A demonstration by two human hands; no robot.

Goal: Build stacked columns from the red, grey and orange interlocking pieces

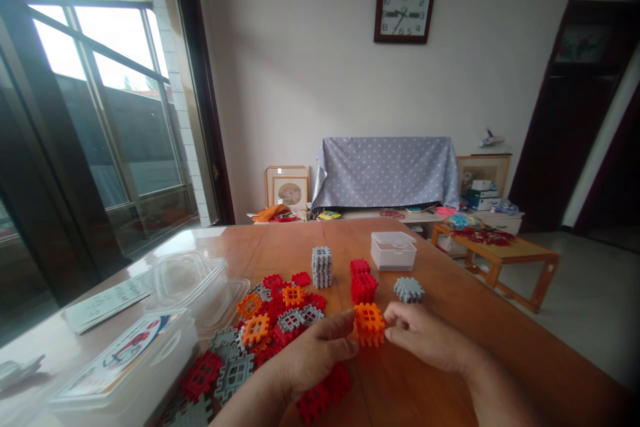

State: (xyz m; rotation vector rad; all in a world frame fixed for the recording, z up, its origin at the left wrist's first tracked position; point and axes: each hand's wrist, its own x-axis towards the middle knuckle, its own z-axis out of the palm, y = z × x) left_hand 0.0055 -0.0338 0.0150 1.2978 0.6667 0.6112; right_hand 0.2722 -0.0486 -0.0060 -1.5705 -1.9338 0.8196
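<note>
A small stack of orange interlocking plastic building blocks (369, 324) stands on the table between my hands. My left hand (323, 350) has thumb and fingers closed against its left side. The curled fingers of my right hand (425, 333) pinch at its right edge. Just behind are stacked red blocks (363, 285), and a taller grey block stack (322, 267) stands to their left. A grey block piece (409, 289) lies beyond my right hand. Loose red, grey and orange blocks (256, 329) spread in a pile left of my left hand, and red blocks (320, 400) lie partly hidden below it.
A small clear plastic box (393, 253) stands toward the table's far side. At left are a larger clear container (125, 360) with a printed label, clear lids (180, 280) and a paper sheet (105, 303). A low wooden table (530, 257) stands beyond at right.
</note>
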